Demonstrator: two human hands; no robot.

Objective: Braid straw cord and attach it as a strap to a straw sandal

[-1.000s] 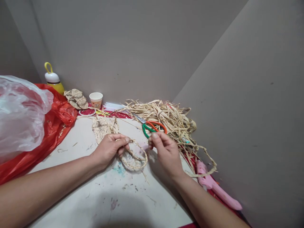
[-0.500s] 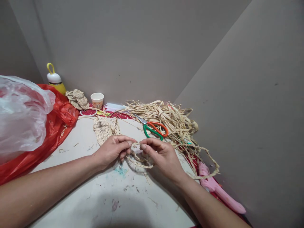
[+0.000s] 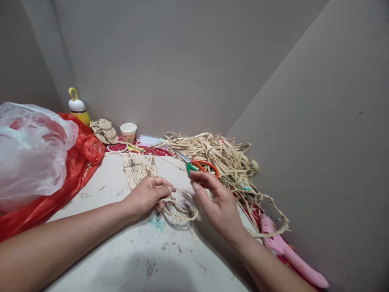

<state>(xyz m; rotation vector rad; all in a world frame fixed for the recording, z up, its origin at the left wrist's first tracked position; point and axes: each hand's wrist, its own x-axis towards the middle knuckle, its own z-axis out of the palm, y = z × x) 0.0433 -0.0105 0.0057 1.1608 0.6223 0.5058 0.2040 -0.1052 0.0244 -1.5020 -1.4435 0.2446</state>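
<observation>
Your left hand [image 3: 148, 196] grasps the plaited cord [image 3: 183, 219], pinching it between thumb and fingers. The cord hangs in loops to the right of that hand, over the middle of the white tabletop [image 3: 121, 253]; whether its lower edge touches the surface cannot be determined. Your right hand [image 3: 220, 209] is clear of the cord, just beside it, thumb and index finger parted, with nothing seen between them.

Beyond your right fingertips lie the scissors [image 3: 192, 162], their green handle partly hidden by that hand. The heap of dry straw strips [image 3: 209, 148] lies behind and beside them. A woven straw piece [image 3: 134, 170] lies just beyond your left hand. Near your right forearm rests a pink tool [image 3: 284, 249]. A paper cup [image 3: 128, 136] stands upright near the rear wall.
</observation>
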